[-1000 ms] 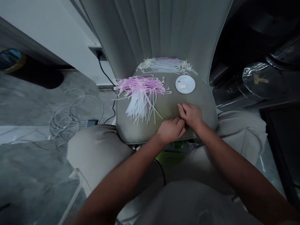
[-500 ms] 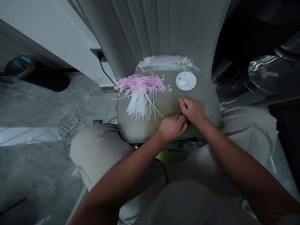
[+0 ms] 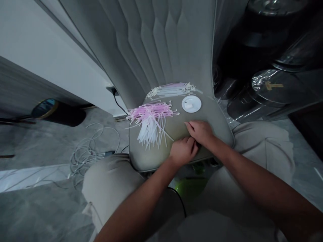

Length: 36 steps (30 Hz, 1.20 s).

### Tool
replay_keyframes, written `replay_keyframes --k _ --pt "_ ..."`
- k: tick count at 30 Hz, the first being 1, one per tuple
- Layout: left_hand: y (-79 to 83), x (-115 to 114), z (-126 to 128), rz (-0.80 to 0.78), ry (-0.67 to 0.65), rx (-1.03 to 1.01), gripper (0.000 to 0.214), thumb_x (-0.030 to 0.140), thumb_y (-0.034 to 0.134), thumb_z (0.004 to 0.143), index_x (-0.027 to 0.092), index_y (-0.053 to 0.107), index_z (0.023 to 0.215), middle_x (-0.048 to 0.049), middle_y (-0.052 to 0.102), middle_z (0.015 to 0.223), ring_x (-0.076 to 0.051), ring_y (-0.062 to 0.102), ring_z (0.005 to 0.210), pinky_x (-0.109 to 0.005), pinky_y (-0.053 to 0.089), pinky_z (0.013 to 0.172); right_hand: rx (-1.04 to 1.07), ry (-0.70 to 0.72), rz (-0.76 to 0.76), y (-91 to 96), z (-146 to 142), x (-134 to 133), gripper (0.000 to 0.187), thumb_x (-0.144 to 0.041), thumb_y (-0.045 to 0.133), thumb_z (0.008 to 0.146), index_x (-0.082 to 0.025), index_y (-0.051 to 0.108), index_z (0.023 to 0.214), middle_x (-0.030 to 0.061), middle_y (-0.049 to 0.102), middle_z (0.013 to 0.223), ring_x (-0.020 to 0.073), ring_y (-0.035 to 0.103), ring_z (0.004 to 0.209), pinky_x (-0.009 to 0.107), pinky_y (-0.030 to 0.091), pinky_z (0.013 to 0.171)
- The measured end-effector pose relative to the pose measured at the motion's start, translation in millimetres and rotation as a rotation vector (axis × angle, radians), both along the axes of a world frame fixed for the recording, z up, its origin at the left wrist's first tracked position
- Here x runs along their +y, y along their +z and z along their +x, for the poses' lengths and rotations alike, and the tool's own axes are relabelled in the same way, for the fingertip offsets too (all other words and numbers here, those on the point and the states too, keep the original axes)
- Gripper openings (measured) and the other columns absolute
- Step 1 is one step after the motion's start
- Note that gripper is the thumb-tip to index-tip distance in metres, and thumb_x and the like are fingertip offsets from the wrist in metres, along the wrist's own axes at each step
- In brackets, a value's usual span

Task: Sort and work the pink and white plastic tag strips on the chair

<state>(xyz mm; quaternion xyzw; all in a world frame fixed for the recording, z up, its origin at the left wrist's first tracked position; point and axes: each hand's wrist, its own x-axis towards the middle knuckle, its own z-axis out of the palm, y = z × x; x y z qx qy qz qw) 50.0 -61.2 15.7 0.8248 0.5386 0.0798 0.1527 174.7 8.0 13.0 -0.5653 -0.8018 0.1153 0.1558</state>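
Your view shifted within 0.5 s; left hand (image 3: pixel 183 151) and right hand (image 3: pixel 201 131) stay together, fingers curled, grip untellable. Strips (image 3: pixel 152 110) unmoved; work spot unchanged.

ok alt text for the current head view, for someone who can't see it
A person's left hand and right hand are curled close together over a grey chair seat. On it lie two piles of thin pink and white strands and a small white dish.

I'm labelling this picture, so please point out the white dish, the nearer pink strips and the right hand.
White dish (image 3: pixel 196 103): head view, bare inner surface.
Nearer pink strips (image 3: pixel 155 110): head view, middle of the pile.
Right hand (image 3: pixel 201 130): head view, back of the hand.
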Motion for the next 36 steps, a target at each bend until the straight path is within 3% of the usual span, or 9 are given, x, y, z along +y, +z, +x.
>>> replay_keyframes --k 22,29,36 --pt "-2.8 1 -5 -0.010 -0.007 0.003 0.030 0.033 0.039 0.096 0.019 0.065 0.091 -0.0067 0.073 0.089 -0.020 0.068 0.080 -0.031 0.046 0.064 0.124 0.012 0.024 -8.7 0 0 0.044 -0.038 0.036 0.100 -0.018 0.061 0.070 0.0072 0.068 0.070 0.0158 0.052 0.061 0.032 0.027 0.062" --pt "-1.2 5 -12 0.018 0.148 -0.059 0.031 0.035 0.038 0.096 0.021 0.066 0.097 -0.0053 0.074 0.090 -0.021 0.069 0.079 -0.032 0.044 0.063 0.085 0.004 0.026 -6.7 -1 -1 0.044 -0.038 0.037 0.100 -0.017 0.062 0.069 0.0083 0.069 0.070 0.0166 0.051 0.061 0.033 0.024 0.061" --pt "-0.7 4 -18 0.027 0.129 -0.087 0.031 0.036 0.038 0.097 0.021 0.066 0.097 -0.0049 0.075 0.090 -0.020 0.069 0.081 -0.031 0.043 0.065 0.029 0.002 0.046 -4.1 -2 -3 0.043 -0.036 0.039 0.100 -0.016 0.064 0.071 0.0093 0.071 0.073 0.0166 0.053 0.062 0.032 0.024 0.061"
